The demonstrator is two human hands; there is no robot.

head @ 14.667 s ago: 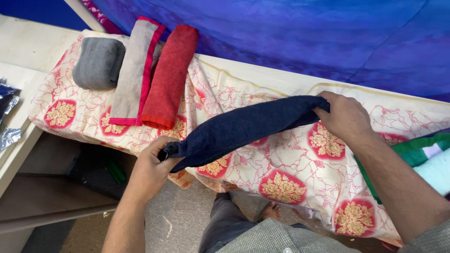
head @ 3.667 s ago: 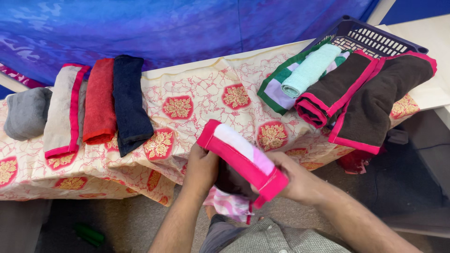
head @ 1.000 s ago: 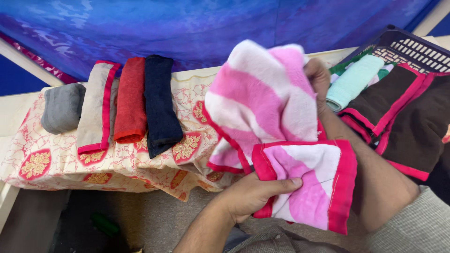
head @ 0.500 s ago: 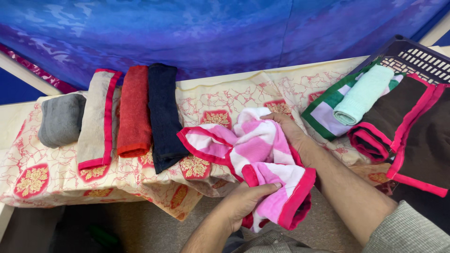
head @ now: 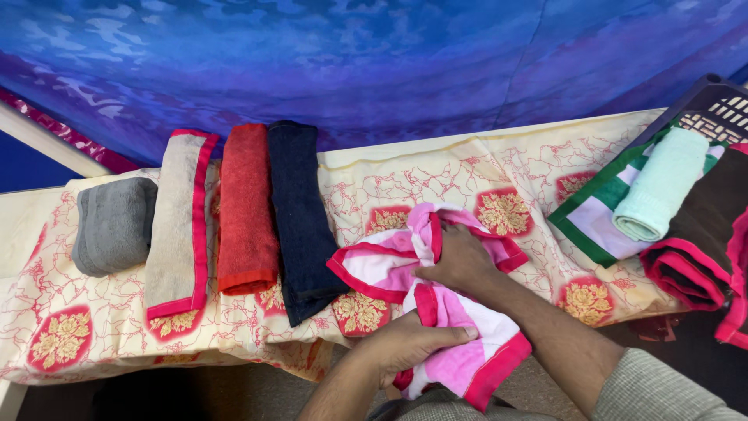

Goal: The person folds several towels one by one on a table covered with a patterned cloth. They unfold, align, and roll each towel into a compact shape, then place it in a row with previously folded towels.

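Free gap btwn navy towel (head: 302, 218) & striped cloth (head: 594, 221).

Bright, even light from overhead; colours saturated, no glare on the blue backdrop (head: 374, 62). Soft shadows only, under the near edge of the patterned cloth (head: 467, 168) and beneath the folded towels (head: 226, 210) at left. Focus sharp mid-scene; slight softness on the near forearms, mild wide-angle bowing toward far left and right.
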